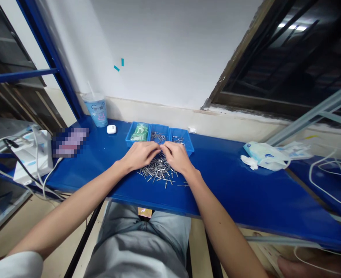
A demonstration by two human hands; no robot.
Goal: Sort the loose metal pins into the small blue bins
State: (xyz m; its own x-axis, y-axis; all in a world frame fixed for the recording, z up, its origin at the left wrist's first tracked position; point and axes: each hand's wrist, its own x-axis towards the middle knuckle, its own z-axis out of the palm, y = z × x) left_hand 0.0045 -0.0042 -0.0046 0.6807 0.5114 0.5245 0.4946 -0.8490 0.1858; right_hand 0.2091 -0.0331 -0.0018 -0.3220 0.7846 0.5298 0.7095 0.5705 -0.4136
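On the blue table a heap of metal blind rivets [158, 170] is spread out, with a few strays at its right edge. My left hand [141, 153] is over the heap's upper left side, fingers bent and pressed together. From the right, my right hand [176, 154] meets it, fingertips almost touching the left ones. Whatever the two closed hands pinch is hidden or too small to make out. Just beyond them stand three joined blue bins: the left bin [129, 141] holds green packets [139, 132], while the middle bin [160, 127] and right bin [190, 143] hold some rivets.
A blue cup with a straw [97, 110] and a small white case [111, 129] stand back left. Farther left are a blurred-out item [72, 142] and a white power strip [34, 162] with cables. A wipes pack [265, 155] lies right. Wall and window rise behind.
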